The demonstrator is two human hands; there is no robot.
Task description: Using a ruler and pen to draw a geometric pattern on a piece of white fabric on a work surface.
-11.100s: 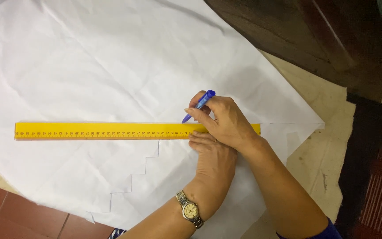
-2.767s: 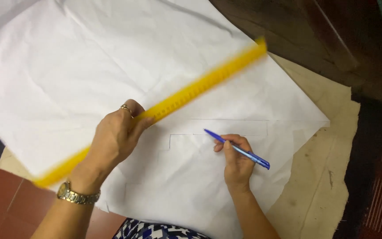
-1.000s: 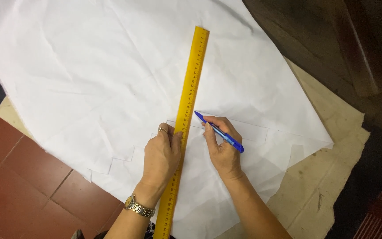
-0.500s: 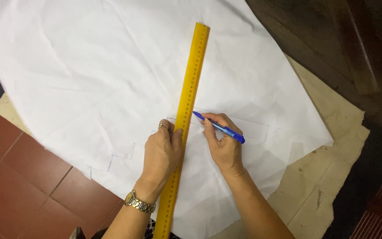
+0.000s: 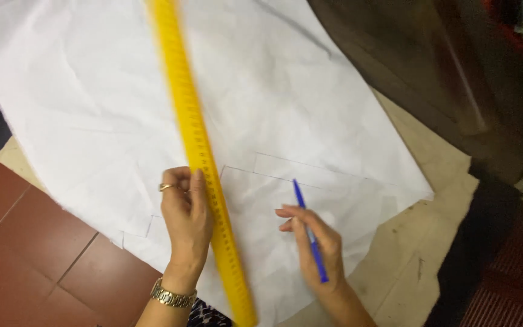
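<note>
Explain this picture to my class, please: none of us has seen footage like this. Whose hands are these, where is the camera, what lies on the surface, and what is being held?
There is no machine here. The view comes from a camera worn on a person's head, looking down at that person's own two bare hands.

A large white sheet, creased and marked with thin drawn lines, lies spread over a beige layer on a floor of reddish tiles. Dark furniture stands at the upper right.

The left hand, with a ring and a metal wristwatch, grips a long yellow ruler that runs from the top of the picture down to the bottom edge. The ruler looks blurred.

The right hand holds a blue pen, tip pointing away from the person, over the sheet to the right of the ruler. Whether the tip touches the sheet cannot be told.
</note>
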